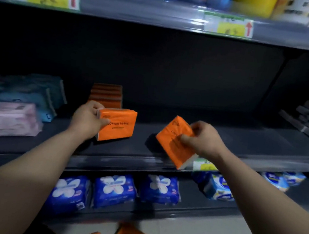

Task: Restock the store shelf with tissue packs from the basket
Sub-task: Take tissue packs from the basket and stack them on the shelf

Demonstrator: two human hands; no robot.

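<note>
Gripping glossy rectangular orange tissue packs (117, 124), both hands (87, 119)

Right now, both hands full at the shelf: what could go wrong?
1. The right hand holds its orange pack tilted, its lower corner past the shelf edge; released here, it would likely fall to the floor.
2. The left hand is setting its pack just in front of the orange stack; a push could shove that stack askew.

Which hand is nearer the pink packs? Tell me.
Left. The left hand is just right of the pink packs; the right hand is farther right.
</note>
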